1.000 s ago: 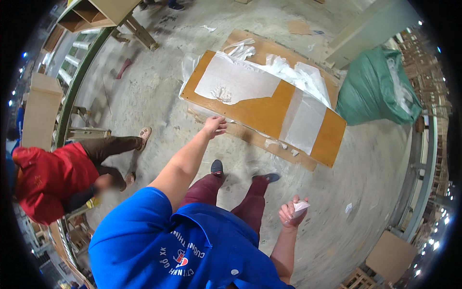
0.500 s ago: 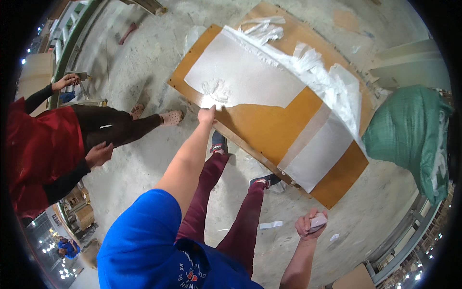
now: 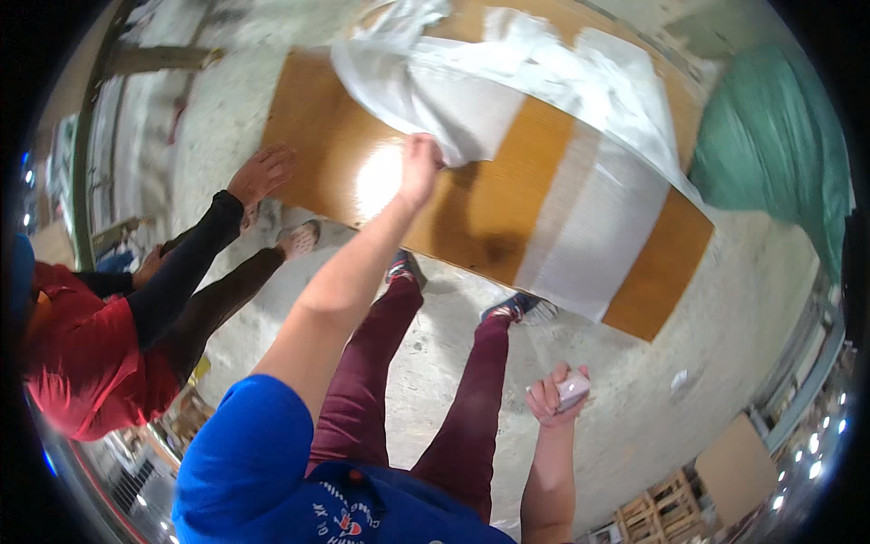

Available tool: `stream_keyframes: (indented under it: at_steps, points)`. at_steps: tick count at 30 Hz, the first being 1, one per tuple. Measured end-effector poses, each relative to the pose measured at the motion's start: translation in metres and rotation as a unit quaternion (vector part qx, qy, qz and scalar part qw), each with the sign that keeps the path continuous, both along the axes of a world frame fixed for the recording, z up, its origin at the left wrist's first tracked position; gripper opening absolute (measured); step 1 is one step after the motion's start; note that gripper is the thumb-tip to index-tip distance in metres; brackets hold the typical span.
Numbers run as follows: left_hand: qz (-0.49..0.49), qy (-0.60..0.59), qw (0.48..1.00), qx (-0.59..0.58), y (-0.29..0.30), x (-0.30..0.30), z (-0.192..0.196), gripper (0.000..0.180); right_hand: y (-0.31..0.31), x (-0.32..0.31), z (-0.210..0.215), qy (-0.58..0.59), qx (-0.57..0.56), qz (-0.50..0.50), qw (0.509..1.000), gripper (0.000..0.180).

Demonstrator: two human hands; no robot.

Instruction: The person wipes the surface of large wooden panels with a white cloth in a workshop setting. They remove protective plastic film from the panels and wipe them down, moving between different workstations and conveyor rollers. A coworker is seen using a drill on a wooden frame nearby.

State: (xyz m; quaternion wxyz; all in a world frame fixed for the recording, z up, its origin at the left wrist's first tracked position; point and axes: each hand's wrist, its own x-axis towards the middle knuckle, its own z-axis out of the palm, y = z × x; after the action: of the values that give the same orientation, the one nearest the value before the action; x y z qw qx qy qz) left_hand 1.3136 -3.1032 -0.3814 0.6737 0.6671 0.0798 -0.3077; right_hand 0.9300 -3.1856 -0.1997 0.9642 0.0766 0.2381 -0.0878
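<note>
Panel (image 3: 517,190) out front, white sheet (image 3: 476,113) caught in the left grip (image 3: 420,170)

Concrete floor (image 3: 689,272) runs wide under everything, and there sits the big brown panel, stretched across it just ahead of the person's feet, its left end bare and throwing back a bright glare! Over on the left, a co-worker in a red top (image 3: 100,354) leans in, one open hand (image 3: 263,172) right at the panel's left end; whether it touches, I cannot tell. Far right, a bulging green sack (image 3: 775,154) stands beside the panel. Along the far edge, crumpled white wrapping (image 3: 616,82) lies heaped, while a pale band (image 3: 584,236) lies flat across the panel's right part. Now the white sheet: its left part is folded up off the wood, the rest lying over the panel's far middle. And the left grip is on it, fingers closed around the near edge, above the bare wood! Down to the right, well apart from the panel, the right grip (image 3: 557,396) hangs in the air, fingers curled snugly round a pale pinkish piece (image 3: 573,390), the smallest thing in play
</note>
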Motion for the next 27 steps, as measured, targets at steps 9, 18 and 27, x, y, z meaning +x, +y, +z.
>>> stream_keyframes:
  at_steps: [9,18,27]
  points:
    - [-0.71,-0.179,0.663,0.155,-0.104,-0.255,0.052,0.074,-0.048,-0.06,0.004,-0.02,-0.05,-0.045,0.997,0.049]
    - [-0.398,-0.31,0.796,0.334,-0.302,-0.084,-0.007,0.082,-0.079,-0.15,-0.017,0.074,-0.001,-0.138,0.988,0.054]
    - [-0.405,-0.455,0.782,0.133,-0.409,-0.094,0.059,0.026,-0.121,-0.189,-0.034,0.098,0.003,-0.141,0.985,0.053]
